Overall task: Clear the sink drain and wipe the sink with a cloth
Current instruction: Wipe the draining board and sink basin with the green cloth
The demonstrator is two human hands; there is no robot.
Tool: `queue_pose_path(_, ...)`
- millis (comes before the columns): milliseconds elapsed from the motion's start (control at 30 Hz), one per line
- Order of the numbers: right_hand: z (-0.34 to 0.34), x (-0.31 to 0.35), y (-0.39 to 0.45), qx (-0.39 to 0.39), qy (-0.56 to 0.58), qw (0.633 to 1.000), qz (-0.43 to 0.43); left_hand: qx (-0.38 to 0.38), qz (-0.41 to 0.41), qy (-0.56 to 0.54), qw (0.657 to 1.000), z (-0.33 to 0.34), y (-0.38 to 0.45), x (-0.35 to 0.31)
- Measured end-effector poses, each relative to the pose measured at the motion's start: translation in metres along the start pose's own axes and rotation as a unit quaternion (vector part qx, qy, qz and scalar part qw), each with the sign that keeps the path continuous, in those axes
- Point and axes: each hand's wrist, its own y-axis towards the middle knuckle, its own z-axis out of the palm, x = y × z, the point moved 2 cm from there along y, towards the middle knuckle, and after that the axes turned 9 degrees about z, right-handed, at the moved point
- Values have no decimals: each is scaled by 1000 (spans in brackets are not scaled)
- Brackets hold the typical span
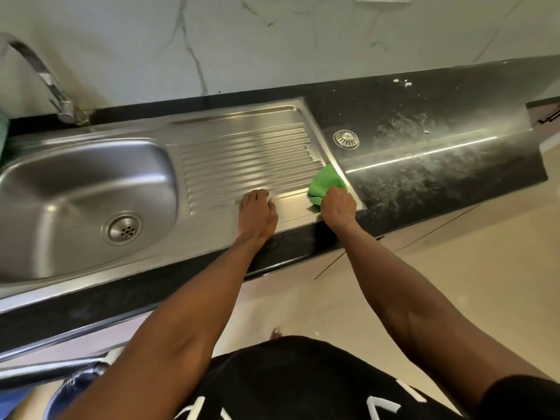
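Green cloth [325,184], one sink [45,225], two hands [338,206]

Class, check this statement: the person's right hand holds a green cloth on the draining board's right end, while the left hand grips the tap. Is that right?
One detail is wrong. In the head view the left hand does not grip the tap; it rests flat on the draining board, near its front edge. The right hand does hold the green cloth on the board's right end.
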Motion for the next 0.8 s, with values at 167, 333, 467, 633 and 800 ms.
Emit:
queue_pose_path(167, 4, 19, -6, 13, -24, 999, -36, -29, -23, -29, 999, 7, 5, 4)
queue_pose_path(333, 17, 59, -46, 62, 62, 993, -79, -95, -102, -128, 982, 1, 5, 10)
queue_pose_path(467, 24, 94, -53, 231, 329, 916, 8, -170, -172, -165, 956, -30, 2, 22)
queue_pose_path(633, 23, 114, -65, 400, 569, 716, 49, -292, -244, -204, 902, -86, -9, 53)
queue_pose_path(800, 7, 145, -73, 521, 632, 573, 38, -191, -420, -347, 816, -122, -21, 102)
